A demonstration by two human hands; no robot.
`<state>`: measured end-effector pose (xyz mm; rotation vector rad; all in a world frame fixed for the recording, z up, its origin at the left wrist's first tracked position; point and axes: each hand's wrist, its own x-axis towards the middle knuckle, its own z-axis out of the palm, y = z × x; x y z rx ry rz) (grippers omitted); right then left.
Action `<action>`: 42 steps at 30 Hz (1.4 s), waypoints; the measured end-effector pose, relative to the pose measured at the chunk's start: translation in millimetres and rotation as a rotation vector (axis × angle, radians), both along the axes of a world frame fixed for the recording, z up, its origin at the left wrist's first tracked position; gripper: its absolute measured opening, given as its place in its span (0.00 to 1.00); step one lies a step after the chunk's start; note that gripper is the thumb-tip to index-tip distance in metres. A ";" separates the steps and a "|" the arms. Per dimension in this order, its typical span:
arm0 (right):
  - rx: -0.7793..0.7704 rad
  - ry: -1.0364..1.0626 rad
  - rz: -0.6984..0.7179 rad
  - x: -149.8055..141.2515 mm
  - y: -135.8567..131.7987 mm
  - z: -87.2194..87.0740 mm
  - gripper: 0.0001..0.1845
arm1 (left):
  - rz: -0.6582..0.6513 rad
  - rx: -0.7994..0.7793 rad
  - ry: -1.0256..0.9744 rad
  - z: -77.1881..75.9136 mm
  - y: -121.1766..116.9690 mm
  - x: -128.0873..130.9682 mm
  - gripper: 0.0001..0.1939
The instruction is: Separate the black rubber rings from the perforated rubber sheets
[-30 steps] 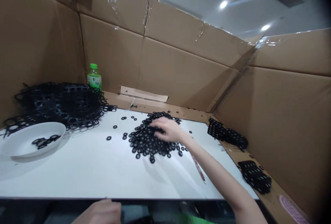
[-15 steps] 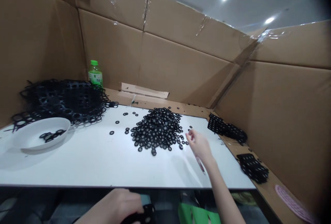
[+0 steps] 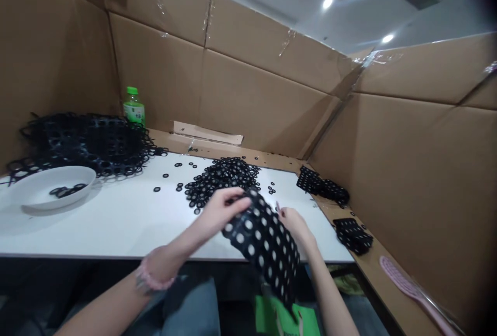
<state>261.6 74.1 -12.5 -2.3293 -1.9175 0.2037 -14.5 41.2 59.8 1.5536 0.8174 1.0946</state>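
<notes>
A floppy black perforated sheet (image 3: 268,240) with rows of round holes hangs from my left hand (image 3: 223,209), its top edge pinched between thumb and fingers. Just right of the sheet, my right hand (image 3: 295,222) is closed round a thin slim tool (image 3: 278,206). Only the pinkish tip of this tool shows, so its exact kind is unclear. Behind my left hand, a heap of small black rings (image 3: 229,173) lies on the white tabletop (image 3: 116,222), partly hidden by that hand. Loose rings are scattered around the heap.
At the left stand a white bowl (image 3: 29,197) with a few rings in it, a tangle of black ring-cut scrap (image 3: 85,142) and a green-capped bottle (image 3: 134,108). More perforated sheets (image 3: 352,236) and a pink hairbrush (image 3: 399,276) lie along the right cardboard wall (image 3: 423,170).
My left hand has risen from below the table edge, bringing the black perforated sheet up before the heap. My right hand has turned, its tool now pointing up. The view has shifted slightly right.
</notes>
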 end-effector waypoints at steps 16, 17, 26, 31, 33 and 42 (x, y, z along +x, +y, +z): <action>0.921 1.452 0.185 -92.2 -22.0 42.5 0.10 | 0.128 -0.190 0.401 -113.0 -2.5 -118.8 0.14; 0.972 1.488 0.185 -97.8 -20.7 44.4 0.07 | 0.122 -0.189 0.399 -113.6 -1.2 -123.9 0.13; 0.693 1.883 0.103 -159.5 -10.3 62.4 0.08 | 0.037 -0.166 0.498 -110.2 17.6 -150.0 0.17; 0.458 1.860 0.090 -238.1 9.1 14.9 0.13 | 0.162 0.046 0.633 -109.5 26.4 -146.8 0.18; 0.351 1.824 0.100 -262.0 13.7 -8.0 0.12 | 0.172 0.053 0.637 -110.9 28.3 -148.4 0.18; 0.265 1.495 0.221 -278.4 11.1 -47.7 0.14 | 0.133 -0.056 0.487 -119.9 26.4 -161.6 0.17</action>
